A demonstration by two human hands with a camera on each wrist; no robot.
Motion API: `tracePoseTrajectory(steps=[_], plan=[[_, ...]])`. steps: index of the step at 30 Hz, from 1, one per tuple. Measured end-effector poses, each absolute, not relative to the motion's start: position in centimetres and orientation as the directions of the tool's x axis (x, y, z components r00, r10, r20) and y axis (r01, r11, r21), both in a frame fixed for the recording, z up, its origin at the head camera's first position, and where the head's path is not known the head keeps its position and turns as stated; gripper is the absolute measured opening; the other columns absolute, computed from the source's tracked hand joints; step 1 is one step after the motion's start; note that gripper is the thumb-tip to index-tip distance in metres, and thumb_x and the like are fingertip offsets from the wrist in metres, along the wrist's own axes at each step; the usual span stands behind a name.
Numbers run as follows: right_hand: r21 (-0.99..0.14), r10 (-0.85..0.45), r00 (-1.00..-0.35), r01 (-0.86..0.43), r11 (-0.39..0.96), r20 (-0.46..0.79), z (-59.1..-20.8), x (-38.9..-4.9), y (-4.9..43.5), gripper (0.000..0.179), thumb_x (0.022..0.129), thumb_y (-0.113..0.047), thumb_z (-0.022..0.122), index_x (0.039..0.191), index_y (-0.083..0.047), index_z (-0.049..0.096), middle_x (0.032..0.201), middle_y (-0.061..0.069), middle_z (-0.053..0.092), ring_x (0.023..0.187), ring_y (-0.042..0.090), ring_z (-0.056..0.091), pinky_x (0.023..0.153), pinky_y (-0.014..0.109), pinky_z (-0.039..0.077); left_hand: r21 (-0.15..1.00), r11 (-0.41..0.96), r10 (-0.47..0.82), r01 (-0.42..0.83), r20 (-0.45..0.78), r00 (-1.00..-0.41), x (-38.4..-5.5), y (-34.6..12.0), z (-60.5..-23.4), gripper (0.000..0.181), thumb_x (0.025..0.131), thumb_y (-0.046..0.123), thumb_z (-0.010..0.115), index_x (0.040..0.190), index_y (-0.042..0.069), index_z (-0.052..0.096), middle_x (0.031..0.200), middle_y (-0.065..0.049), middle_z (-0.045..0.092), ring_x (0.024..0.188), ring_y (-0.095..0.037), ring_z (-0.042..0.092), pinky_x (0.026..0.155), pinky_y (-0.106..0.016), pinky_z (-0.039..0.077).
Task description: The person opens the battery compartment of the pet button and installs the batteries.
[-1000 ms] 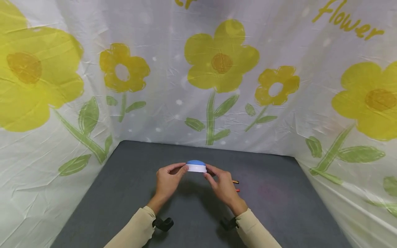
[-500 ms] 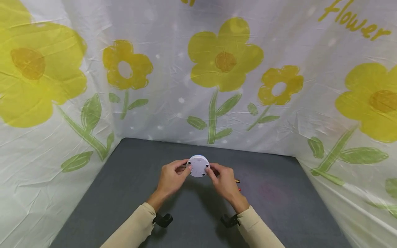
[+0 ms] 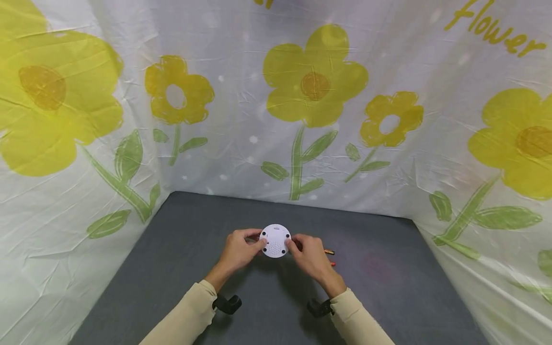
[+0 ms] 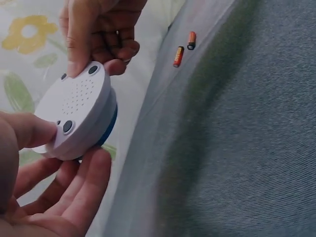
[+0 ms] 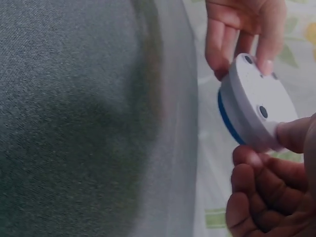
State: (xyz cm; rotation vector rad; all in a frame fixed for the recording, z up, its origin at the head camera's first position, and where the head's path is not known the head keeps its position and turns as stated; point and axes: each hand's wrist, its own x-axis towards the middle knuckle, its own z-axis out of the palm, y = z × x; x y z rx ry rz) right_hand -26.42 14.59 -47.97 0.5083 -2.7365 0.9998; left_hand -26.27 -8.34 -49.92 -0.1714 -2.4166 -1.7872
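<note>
Between both hands, above the table, is a round white push button [image 3: 276,247] with a blue dome, its underside turned toward me. That underside has dark round feet and a patch of small holes [image 4: 78,96]. My left hand [image 3: 238,251] pinches its left edge, thumb on the underside and fingers behind. On the opposite edge my right hand [image 3: 311,256] pinches it the same way. In the right wrist view the blue part [image 5: 228,118] shows as a thin band along the far side.
Two small batteries, one orange and black [image 3: 329,251] and one red-ended [image 3: 332,263], lie on the dark grey table [image 3: 194,225] beyond my right hand. White curtains [image 3: 233,158] printed with yellow flowers enclose the table at the back and both sides.
A second ago the button's blue dome faced up; both hands have tilted it over so that its white underside faces me. Since half a second ago it has come slightly lower.
</note>
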Motion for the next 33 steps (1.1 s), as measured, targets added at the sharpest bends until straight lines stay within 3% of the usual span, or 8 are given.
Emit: tracePoseTrajectory(steps=[6, 12, 20, 23, 28, 33], plan=[[-0.609, -0.263, -0.947, -0.321, 0.725, 0.185, -49.2, -26.4, 15.1, 0.022, 0.107, -0.027, 0.067, 0.098, -0.013, 0.082, 0.080, -0.006, 0.072, 0.071, 0.007, 0.059, 0.064, 0.025, 0.052, 0.980, 0.198, 0.068, 0.029, 0.016, -0.998, -26.3, -8.2, -51.4, 0.030, 0.095, 0.007, 0.082, 0.122, -0.006, 0.077, 0.104, -0.016, 0.080, 0.072, -0.022, 0.079, 0.069, -0.040, 0.071], [-0.634, -0.260, -0.961, -0.259, 0.728, 0.093, -50.1, -26.3, 15.4, 0.025, 0.106, -0.028, 0.066, 0.089, -0.015, 0.080, 0.073, -0.007, 0.070, 0.066, 0.007, 0.056, 0.059, 0.024, 0.046, 0.989, 0.131, 0.108, -0.071, -0.086, -0.990, -26.5, -8.0, -52.3, 0.032, 0.095, 0.004, 0.080, 0.122, -0.011, 0.074, 0.101, -0.018, 0.081, 0.075, -0.022, 0.079, 0.068, -0.037, 0.071], [-0.643, -0.263, -0.962, -0.250, 0.724, 0.078, -51.2, -26.8, 15.8, 0.034, 0.104, -0.030, 0.065, 0.076, -0.014, 0.076, 0.066, -0.007, 0.065, 0.060, 0.011, 0.049, 0.054, 0.027, 0.038, 0.983, 0.065, 0.147, -0.172, -0.180, -0.973, -27.1, -7.7, -53.0, 0.037, 0.095, 0.003, 0.080, 0.125, -0.016, 0.069, 0.103, -0.019, 0.079, 0.077, -0.022, 0.079, 0.069, -0.036, 0.071], [-0.656, -0.282, -0.954, -0.274, 0.703, 0.096, -53.2, -27.8, 16.5, 0.037, 0.104, -0.035, 0.064, 0.071, -0.018, 0.072, 0.063, -0.009, 0.062, 0.057, 0.011, 0.047, 0.050, 0.028, 0.035, 0.978, 0.039, 0.158, -0.207, -0.210, -0.965, -27.1, -7.7, -53.4, 0.038, 0.094, 0.002, 0.079, 0.125, -0.017, 0.068, 0.103, -0.020, 0.078, 0.076, -0.023, 0.079, 0.068, -0.036, 0.071], [-0.653, -0.286, -0.953, -0.278, 0.704, 0.098, -55.8, -29.1, 17.2, 0.040, 0.104, -0.043, 0.063, 0.072, -0.022, 0.073, 0.063, -0.011, 0.064, 0.057, 0.012, 0.051, 0.049, 0.028, 0.037, 0.974, 0.023, 0.163, -0.227, -0.228, -0.960, -27.1, -7.6, -53.9, 0.038, 0.094, 0.001, 0.078, 0.125, -0.018, 0.066, 0.101, -0.021, 0.078, 0.074, -0.023, 0.078, 0.066, -0.035, 0.070], [-0.611, -0.274, -0.952, -0.297, 0.734, 0.133, -55.7, -29.2, 17.0, 0.030, 0.102, -0.037, 0.066, 0.083, -0.016, 0.078, 0.071, -0.006, 0.068, 0.064, 0.013, 0.056, 0.053, 0.031, 0.044, 0.967, 0.014, 0.161, -0.253, -0.252, -0.954, -27.1, -7.5, -54.1, 0.036, 0.094, 0.001, 0.078, 0.123, -0.017, 0.066, 0.098, -0.020, 0.077, 0.072, -0.020, 0.077, 0.066, -0.033, 0.070]])
